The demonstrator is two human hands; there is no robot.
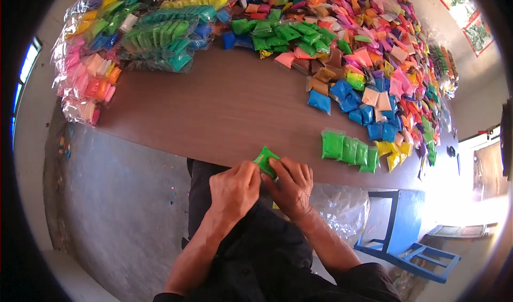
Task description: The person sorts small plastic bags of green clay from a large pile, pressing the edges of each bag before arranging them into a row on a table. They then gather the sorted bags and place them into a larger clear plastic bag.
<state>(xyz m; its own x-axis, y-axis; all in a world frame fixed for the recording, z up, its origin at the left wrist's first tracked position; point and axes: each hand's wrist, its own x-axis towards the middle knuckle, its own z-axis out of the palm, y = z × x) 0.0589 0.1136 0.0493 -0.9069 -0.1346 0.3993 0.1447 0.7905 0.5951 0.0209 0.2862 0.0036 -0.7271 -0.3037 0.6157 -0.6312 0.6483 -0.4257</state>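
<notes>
Between my two hands, at the table's near edge, is a small green packet (266, 157) in clear plastic. My left hand (236, 187) pinches its left side, fingers curled. From the right, my right hand (291, 186) grips the same packet with thumb and fingers; its lower part is hidden behind them. To the right of my hands lies a row of several similar green packets (347, 151), overlapping one another on the brown table (214, 102).
A large heap of coloured packets (368, 51) covers the back and right of the table. Bundled packets in clear bags (160, 35) stand at the back left. A clear plastic bag (342, 208) hangs below the edge by a blue chair (403, 222).
</notes>
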